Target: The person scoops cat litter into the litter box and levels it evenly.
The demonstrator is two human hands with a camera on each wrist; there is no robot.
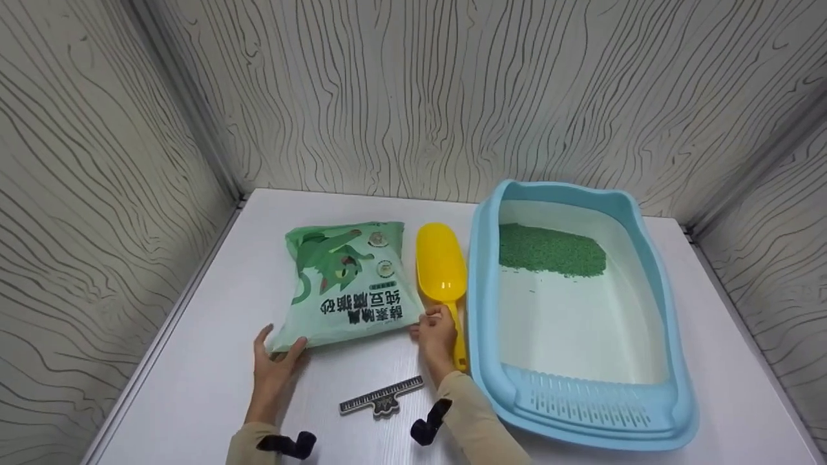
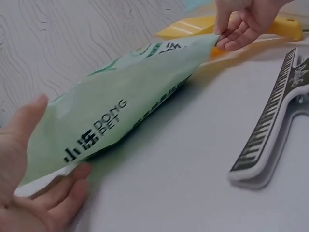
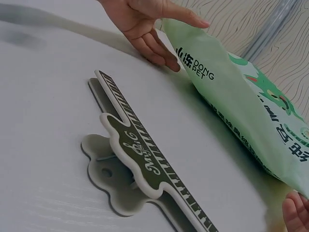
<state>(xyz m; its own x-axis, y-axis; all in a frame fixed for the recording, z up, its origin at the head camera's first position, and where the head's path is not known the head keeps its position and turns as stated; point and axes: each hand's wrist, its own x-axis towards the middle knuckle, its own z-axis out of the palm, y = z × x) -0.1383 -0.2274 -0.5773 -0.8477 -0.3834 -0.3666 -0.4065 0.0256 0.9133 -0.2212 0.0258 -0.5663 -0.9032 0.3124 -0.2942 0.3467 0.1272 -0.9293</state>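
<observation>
A pale green bag of cat litter [image 1: 352, 278] with a cat printed on it lies on the white table, its near edge raised a little in the left wrist view. At its near left corner is my left hand [image 1: 274, 374], thumb and fingers spread around the corner; the fingers [image 2: 63, 195] look straight rather than curled. My right hand [image 1: 437, 336] pinches the near right corner between thumb and fingers. Just beside that hand lies a yellow scoop [image 1: 442, 261]. A black-and-white clip [image 1: 382, 396] with a piano-key pattern rests in front of the bag.
To the right stands a blue litter box [image 1: 484, 290] with a slotted front ledge. Green litter pellets [image 1: 549, 250] are heaped at its far left inside. A wood-grain patterned wall [image 1: 413, 97] rises behind the table, with panels on both sides.
</observation>
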